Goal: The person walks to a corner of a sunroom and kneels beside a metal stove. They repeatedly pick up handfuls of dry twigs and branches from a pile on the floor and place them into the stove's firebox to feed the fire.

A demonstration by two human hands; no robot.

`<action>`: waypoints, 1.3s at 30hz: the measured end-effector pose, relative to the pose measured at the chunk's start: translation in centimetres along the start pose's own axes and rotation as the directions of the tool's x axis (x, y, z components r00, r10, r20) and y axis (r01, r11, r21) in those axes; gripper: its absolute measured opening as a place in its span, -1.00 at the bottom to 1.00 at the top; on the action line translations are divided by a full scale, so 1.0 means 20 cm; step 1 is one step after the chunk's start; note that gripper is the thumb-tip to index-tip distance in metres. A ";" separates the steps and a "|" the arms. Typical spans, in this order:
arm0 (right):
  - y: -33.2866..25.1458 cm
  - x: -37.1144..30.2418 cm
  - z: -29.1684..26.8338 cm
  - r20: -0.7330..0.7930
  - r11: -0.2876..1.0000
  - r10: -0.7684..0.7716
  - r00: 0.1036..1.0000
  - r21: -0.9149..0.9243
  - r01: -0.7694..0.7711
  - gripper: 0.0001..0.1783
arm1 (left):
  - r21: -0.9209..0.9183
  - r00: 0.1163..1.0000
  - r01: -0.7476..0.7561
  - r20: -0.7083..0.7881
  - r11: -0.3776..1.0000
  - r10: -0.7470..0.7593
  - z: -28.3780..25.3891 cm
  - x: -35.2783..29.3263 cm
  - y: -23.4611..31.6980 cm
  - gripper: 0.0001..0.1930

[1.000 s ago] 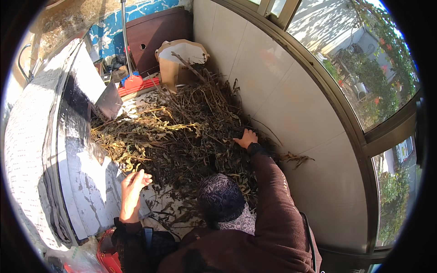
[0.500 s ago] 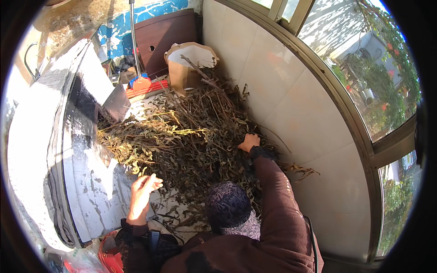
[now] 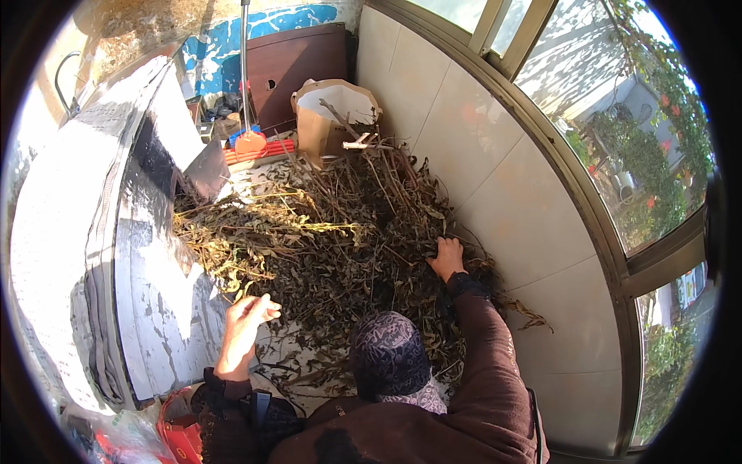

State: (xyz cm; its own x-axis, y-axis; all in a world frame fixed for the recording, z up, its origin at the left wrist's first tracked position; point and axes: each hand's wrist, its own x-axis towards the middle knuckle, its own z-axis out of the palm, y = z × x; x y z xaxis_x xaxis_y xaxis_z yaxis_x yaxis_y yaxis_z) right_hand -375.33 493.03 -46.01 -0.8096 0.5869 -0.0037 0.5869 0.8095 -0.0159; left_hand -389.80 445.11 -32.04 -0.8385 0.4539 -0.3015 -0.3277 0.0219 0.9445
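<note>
A heap of dried leafy plants (image 3: 340, 247) covers the surface in front of me, dark brown with some yellowish stems at the left. My right hand (image 3: 446, 258) is at its right side, fingers curled down into the stalks; the fingertips are partly hidden. My left hand (image 3: 246, 329) hovers by the heap's near left edge, holding nothing I can see, its fingers loosely bent and somewhat apart. A woody branch (image 3: 359, 144) with a pale end sticks out at the far side of the heap. A dark patterned cloth shape (image 3: 388, 356) shows between my arms.
A paper bag (image 3: 321, 127) stands behind the heap, near a brown panel (image 3: 301, 62). Red sticks (image 3: 267, 149) lie left of it. A tiled wall (image 3: 533, 201) and window frame bound the right; a peeling white board (image 3: 162, 301) bounds the left. A red bag (image 3: 179, 433) sits lower left.
My right hand has moved slightly right and nearer, and stalks around it have shifted. The branch by the paper bag now shows a pale end. My left hand stays nearly still; the view has shifted slightly.
</note>
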 end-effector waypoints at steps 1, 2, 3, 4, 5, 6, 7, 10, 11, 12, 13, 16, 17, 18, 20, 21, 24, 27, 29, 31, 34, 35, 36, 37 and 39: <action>-0.04 -0.01 0.03 0.039 1.000 -0.017 0.999 -0.007 0.017 -0.28 | 0.006 1.000 0.004 0.001 1.000 -0.004 0.01 0.00 0.00 -0.74; -0.08 0.00 0.04 0.081 1.000 -0.022 0.997 0.011 0.021 -0.27 | 0.017 1.000 -0.003 0.004 1.000 0.003 0.01 0.00 0.00 -0.74; -0.11 0.02 0.04 0.123 0.999 -0.029 0.992 0.023 0.026 -0.26 | 0.019 1.000 -0.003 0.003 1.000 0.003 0.01 0.00 0.00 -0.74; -0.14 0.03 0.03 0.196 1.000 -0.006 0.981 0.006 0.005 -0.25 | 0.013 1.000 0.008 0.001 1.000 -0.008 0.01 0.00 0.00 -0.74; -0.15 0.06 0.00 0.259 1.000 0.030 0.965 -0.011 -0.028 -0.27 | 0.011 1.000 0.004 0.004 1.000 -0.004 0.01 0.00 0.00 -0.74; -0.15 0.10 -0.05 0.349 1.000 0.028 0.937 -0.012 -0.025 -0.29 | 0.018 1.000 -0.001 0.003 1.000 0.001 0.00 0.01 0.00 -0.75; -0.14 0.15 -0.11 0.455 0.998 0.052 0.889 -0.042 -0.037 -0.32 | 0.012 1.000 0.013 0.000 1.000 -0.013 0.00 0.01 0.00 -0.74; -0.14 0.31 -0.23 0.559 1.000 0.001 0.829 -0.018 0.011 -0.41 | 0.027 0.999 0.045 -0.023 0.999 -0.045 -0.01 0.01 0.00 -0.73; -0.15 0.35 -0.23 0.485 0.999 -0.038 0.874 -0.003 0.045 -0.41 | -0.004 0.998 0.059 -0.016 0.998 -0.059 -0.01 0.02 0.00 -0.73; -0.15 0.39 -0.22 0.414 0.997 -0.073 0.907 -0.002 0.081 -0.42 | -0.004 0.999 0.045 -0.008 0.999 -0.045 -0.01 0.02 0.00 -0.73; -0.15 0.46 -0.21 0.383 0.997 -0.038 0.923 0.081 0.008 -0.46 | -0.004 0.999 0.043 -0.003 0.999 -0.043 -0.01 0.03 0.00 -0.74; -0.13 0.56 -0.09 0.223 0.970 0.184 0.957 0.117 -0.213 -0.49 | -0.028 0.999 0.054 0.007 0.998 -0.053 0.01 0.04 0.00 -0.74; -0.10 0.57 -0.05 0.346 0.943 0.244 0.906 0.136 -0.305 -0.58 | -0.060 0.999 0.047 0.023 0.997 -0.046 0.01 0.05 0.01 -0.75; -0.08 0.55 0.01 0.276 0.936 0.282 0.919 0.132 -0.327 -0.60 | -0.022 0.998 0.057 0.011 0.998 -0.057 0.01 0.05 0.01 -0.76; -0.04 0.49 0.12 0.135 0.914 0.381 0.915 0.094 -0.395 -0.61 | -0.004 0.999 0.040 0.015 0.999 -0.040 0.01 0.05 0.02 -0.77; -0.02 0.50 0.16 0.263 0.878 0.434 0.862 0.089 -0.470 -0.54 | -0.014 0.999 0.036 0.016 0.999 -0.035 0.01 0.05 0.02 -0.77; 0.03 0.52 0.23 0.328 0.848 0.405 0.854 0.216 -0.485 -0.52 | -0.023 0.999 0.050 0.012 0.998 -0.050 0.01 0.05 0.03 -0.77; 0.08 0.57 0.21 0.465 0.906 0.272 0.843 0.172 -0.387 -0.60 | -0.009 0.996 0.083 0.010 0.996 -0.083 0.02 0.05 0.03 -0.77; 0.09 0.58 0.19 0.478 0.908 0.249 0.843 0.188 -0.374 -0.64 | -0.007 0.996 0.083 0.021 0.996 -0.083 0.02 0.05 0.03 -0.77; 0.08 0.55 0.17 0.367 0.944 0.242 0.898 0.125 -0.306 -0.68 | -0.016 0.997 0.075 0.024 0.997 -0.075 0.02 0.05 0.03 -0.78; 0.06 0.48 0.13 0.110 0.969 0.242 0.964 0.021 -0.245 -0.73 | -0.041 0.998 0.059 0.015 0.997 -0.058 0.01 0.04 0.02 -0.77; 0.06 0.46 0.11 0.021 0.971 0.240 0.970 0.003 -0.240 -0.75 | -0.049 0.999 0.052 0.008 0.997 -0.052 0.01 0.03 0.02 -0.76; 0.07 0.45 0.09 -0.063 0.969 0.244 0.968 -0.023 -0.246 -0.76 | -0.057 0.999 0.044 0.002 0.997 -0.044 0.00 0.03 0.01 -0.75; 0.08 0.44 0.06 -0.086 0.969 0.249 0.965 0.020 -0.248 -0.77 | -0.058 0.999 0.048 -0.005 0.997 -0.048 0.00 0.03 0.01 -0.75; 0.13 0.43 -0.02 -0.133 0.959 0.278 0.951 0.092 -0.268 -0.78 | -0.073 0.999 0.052 -0.010 0.996 -0.053 -0.01 0.02 0.00 -0.75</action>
State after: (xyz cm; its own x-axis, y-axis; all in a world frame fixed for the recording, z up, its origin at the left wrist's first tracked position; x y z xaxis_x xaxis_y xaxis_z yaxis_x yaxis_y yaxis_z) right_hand -380.78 500.17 -45.66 -0.6059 0.7857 0.1246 0.7791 0.6177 -0.1066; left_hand -390.24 445.07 -32.13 -0.8246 0.4429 -0.3520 -0.4015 -0.0198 0.9157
